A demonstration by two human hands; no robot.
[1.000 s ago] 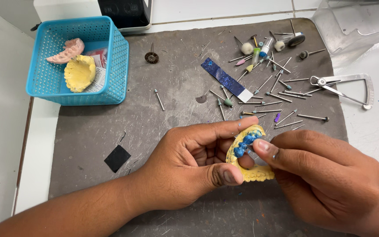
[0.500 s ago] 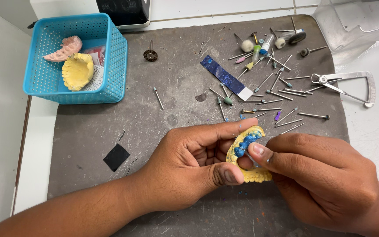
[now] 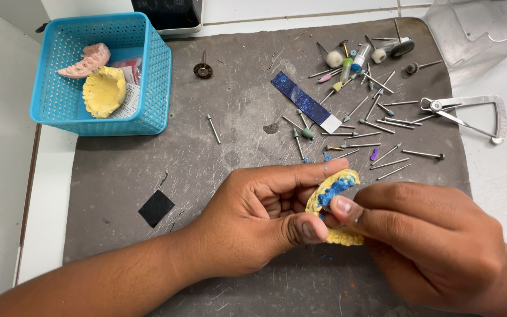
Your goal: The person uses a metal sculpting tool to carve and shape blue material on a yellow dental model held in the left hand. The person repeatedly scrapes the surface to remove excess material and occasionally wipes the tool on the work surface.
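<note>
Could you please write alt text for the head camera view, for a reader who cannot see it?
Both hands, left hand and right hand, hold a yellow dental cast with blue material on it over a grey mat. Small burs lie scattered beyond; a blue basket holds another cast.

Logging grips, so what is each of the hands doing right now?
Left hand: closed on the yellow dental cast.
Right hand: fingertips pinch the same cast's blue part.

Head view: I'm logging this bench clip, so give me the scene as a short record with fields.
held item: yellow dental cast with blue material on it
left hand: grips the cast, thumb on its front
right hand: fingertip pressing the blue material
surface: grey mat
basket: blue basket holding another yellow cast and a pink denture piece
scattered: rotary burs, metal caliper, blue strip
</note>
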